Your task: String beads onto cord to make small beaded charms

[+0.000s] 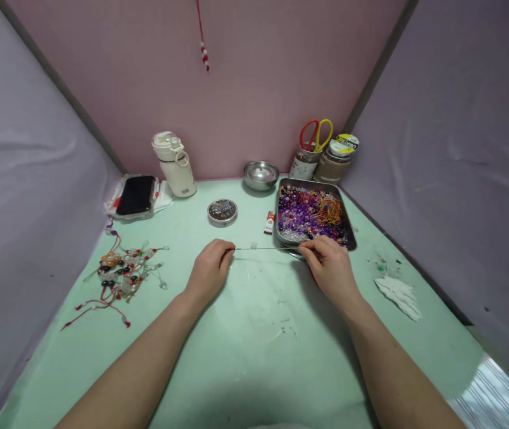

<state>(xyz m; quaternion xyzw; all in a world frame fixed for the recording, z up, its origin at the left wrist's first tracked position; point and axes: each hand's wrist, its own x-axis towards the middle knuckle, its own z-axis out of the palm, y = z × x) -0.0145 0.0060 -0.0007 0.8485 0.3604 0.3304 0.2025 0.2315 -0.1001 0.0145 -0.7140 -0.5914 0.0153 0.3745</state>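
Left hand (212,268): thumb and fingertips pinching one end of thin cord (266,248). Right hand (328,268): thumb and fingertips pinching other end. Cord stretched taut, level, between hands, above green table (245,351). Bead tray (350,229) just beyond right hand; red-and-white lighter (269,223) beside tray. Round tin (222,212) beyond left hand. Beaded strings (123,271) heaped on left side of table.
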